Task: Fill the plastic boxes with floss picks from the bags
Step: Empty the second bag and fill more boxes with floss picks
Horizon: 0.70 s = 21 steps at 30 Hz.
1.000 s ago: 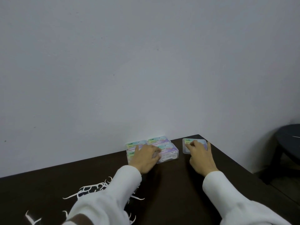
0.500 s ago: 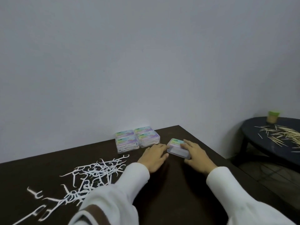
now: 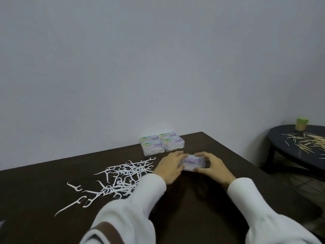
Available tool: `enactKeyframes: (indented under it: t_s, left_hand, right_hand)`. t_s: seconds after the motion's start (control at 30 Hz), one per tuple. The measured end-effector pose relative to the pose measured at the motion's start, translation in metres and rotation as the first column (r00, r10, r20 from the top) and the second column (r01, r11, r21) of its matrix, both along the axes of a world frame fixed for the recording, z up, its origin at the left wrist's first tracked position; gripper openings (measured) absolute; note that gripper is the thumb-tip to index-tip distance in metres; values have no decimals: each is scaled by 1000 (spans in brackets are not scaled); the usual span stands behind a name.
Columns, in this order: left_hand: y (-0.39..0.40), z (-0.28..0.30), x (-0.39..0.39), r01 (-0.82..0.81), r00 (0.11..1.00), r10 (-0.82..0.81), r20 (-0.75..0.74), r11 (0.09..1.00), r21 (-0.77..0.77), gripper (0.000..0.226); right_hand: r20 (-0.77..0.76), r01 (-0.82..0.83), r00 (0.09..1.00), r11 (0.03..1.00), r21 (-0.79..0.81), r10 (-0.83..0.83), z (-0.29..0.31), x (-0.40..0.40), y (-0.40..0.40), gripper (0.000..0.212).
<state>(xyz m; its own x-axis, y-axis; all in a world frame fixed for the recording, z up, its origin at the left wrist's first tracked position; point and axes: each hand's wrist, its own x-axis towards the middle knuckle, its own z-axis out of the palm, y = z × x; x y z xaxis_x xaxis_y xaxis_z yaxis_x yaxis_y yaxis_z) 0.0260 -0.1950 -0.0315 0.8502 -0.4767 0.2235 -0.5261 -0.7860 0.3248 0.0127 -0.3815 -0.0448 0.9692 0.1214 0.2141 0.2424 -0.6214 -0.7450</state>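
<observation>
A clear plastic box (image 3: 192,162) is gripped from both sides on the dark table (image 3: 202,199), the left hand (image 3: 169,167) curled round its 9 o'clock end, the right hand (image 3: 213,167) round its 3 o'clock end. At 11 o'clock, well apart, four filled boxes (image 3: 162,144) are stacked against the wall (image 3: 158,67), near the table's far edge. Loose floss picks (image 3: 121,176) are scattered at 9 o'clock. Bare tabletop is left at 6 o'clock.

place: plain room, perhaps home | wall (image 3: 158,67) bare | dark table (image 3: 219,155)
</observation>
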Motion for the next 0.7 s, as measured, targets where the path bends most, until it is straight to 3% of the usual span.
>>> enactKeyframes:
  t_s: [0.2, 0.5, 0.6, 0.7]
  left_hand:
    - [26, 14, -30, 20, 994, -6, 106, 991, -131, 38]
    - [48, 19, -67, -85, 937, 28, 349, 985, 148, 37]
    - [49, 21, -75, -148, 916, 67, 397, 973, 178, 34]
    - [49, 23, -79, -151, 898, 62, 436, 974, 171, 31]
  right_hand:
    - [110, -77, 992, 985, 156, 60, 19, -18, 27, 43]
    - [131, -139, 984, 976, 165, 118, 23, -36, 59, 43]
    - [119, -149, 985, 964, 221, 125, 23, -39, 64, 51]
    - [121, -145, 986, 959, 242, 118, 24, -44, 63, 42]
